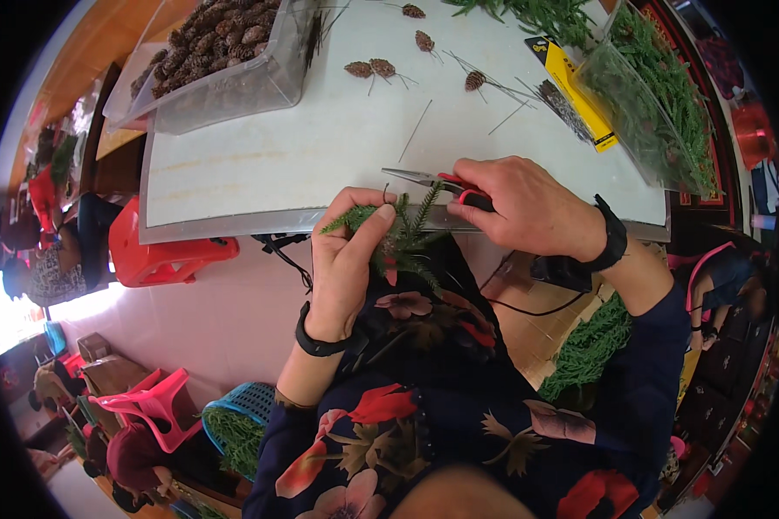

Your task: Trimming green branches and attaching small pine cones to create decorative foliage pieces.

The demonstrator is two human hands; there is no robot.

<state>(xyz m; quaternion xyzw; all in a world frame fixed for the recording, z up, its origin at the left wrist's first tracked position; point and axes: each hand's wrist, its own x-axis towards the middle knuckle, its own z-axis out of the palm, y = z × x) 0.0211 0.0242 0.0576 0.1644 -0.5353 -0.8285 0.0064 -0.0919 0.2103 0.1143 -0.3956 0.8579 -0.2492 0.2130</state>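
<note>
My left hand (352, 246) pinches a green artificial pine sprig (414, 232) near the table's front edge. A short dark wire end (386, 192) sticks up by its thumb tip. Just to the right, my right hand (526, 208) is closed around red-and-black handled long-nose pliers (469, 192). Their silver jaws point left, above the tabletop and close to my left fingertips. Whether the jaws touch the wire I cannot tell. Farther back on the white table (234, 164) lie several small pine cones with wire stems, among them one cone (474, 81) beside loose wires (416, 130).
A clear bin of pine cones (225, 52) stands back left. At back right are a bin of green sprigs (658, 104) and a yellow package (580, 95) with thin wires beside it. A red stool (169, 246), a blue basket (242, 415) and other people are around the table.
</note>
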